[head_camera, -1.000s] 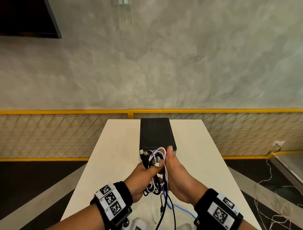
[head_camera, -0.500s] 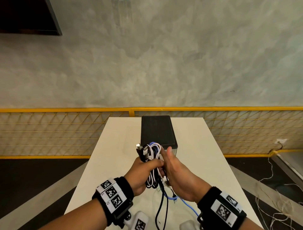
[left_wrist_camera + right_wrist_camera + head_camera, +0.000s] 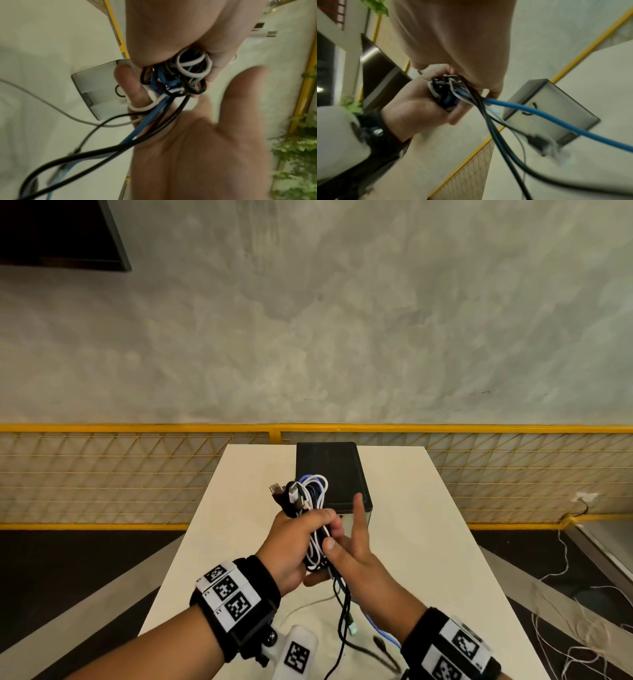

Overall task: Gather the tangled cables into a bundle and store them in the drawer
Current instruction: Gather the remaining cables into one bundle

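My left hand (image 3: 317,523) grips a coiled bundle of white, blue and black cables (image 3: 310,494), held upright above the white table (image 3: 428,542). USB plugs stick out at the bundle's top. My right hand (image 3: 342,530) is beside it, index finger straight up and thumb against the strands. The trailing cable ends (image 3: 346,621) run down through the fork of that thumb and finger to the table. In the left wrist view a white strand loops round a right-hand finger (image 3: 127,83). Behind stands the black drawer unit (image 3: 330,474), its grey drawer fronts with ring pulls (image 3: 102,86) closed.
A yellow mesh fence (image 3: 137,474) runs behind the table below a grey wall. Thin white cords (image 3: 565,628) lie on the dark floor at the right. A blue cable (image 3: 378,626) and black plug ends lie on the near table.
My left hand has raised the bundle and shifted it a little left. My right hand has come off the coil's side, its index finger now lifted straight, and less cable trails.
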`<move>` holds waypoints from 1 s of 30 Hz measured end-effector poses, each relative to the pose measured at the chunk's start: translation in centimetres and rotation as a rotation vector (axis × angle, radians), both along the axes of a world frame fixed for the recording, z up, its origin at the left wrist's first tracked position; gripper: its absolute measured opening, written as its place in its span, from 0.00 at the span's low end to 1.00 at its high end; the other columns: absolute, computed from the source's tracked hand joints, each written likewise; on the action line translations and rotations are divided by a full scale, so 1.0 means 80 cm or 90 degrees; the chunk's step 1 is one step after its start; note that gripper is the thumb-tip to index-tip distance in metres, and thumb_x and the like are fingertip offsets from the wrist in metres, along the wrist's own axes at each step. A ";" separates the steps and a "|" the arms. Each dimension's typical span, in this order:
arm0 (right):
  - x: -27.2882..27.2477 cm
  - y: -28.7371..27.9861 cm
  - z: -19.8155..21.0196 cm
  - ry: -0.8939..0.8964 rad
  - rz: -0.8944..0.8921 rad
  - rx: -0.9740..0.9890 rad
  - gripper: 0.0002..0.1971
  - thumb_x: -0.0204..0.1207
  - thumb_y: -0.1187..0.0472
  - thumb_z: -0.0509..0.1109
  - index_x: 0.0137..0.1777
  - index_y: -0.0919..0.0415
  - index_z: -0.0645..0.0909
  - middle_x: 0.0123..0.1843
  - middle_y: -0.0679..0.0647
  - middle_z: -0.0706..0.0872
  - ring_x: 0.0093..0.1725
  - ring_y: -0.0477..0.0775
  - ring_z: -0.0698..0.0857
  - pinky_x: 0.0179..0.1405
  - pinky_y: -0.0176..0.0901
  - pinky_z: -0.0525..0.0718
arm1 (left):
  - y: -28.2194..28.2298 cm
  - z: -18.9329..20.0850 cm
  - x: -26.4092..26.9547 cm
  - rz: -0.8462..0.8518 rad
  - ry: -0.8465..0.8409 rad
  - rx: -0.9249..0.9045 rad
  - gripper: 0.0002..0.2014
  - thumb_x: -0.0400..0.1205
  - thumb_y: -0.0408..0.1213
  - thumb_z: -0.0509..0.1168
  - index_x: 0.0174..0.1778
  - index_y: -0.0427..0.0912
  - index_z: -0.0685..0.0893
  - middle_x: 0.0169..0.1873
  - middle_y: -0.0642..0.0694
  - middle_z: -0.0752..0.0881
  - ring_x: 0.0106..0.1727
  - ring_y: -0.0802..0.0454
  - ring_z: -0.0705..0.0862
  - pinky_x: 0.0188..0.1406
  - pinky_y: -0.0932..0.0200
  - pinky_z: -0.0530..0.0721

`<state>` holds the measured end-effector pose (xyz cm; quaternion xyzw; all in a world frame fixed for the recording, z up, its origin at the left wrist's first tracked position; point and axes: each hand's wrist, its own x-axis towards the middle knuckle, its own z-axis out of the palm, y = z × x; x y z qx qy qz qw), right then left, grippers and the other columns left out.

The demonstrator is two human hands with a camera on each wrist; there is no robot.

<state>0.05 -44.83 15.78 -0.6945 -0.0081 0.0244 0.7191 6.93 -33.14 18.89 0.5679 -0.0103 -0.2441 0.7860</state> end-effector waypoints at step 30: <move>-0.030 -0.040 -0.059 0.302 0.043 -0.142 0.05 0.72 0.66 0.70 0.37 0.60 0.86 0.24 0.53 0.76 0.22 0.51 0.72 0.28 0.43 0.74 | 0.045 0.017 0.006 -0.350 0.099 0.195 0.15 0.80 0.31 0.68 0.28 0.47 0.76 0.21 0.49 0.71 0.18 0.55 0.70 0.22 0.63 0.71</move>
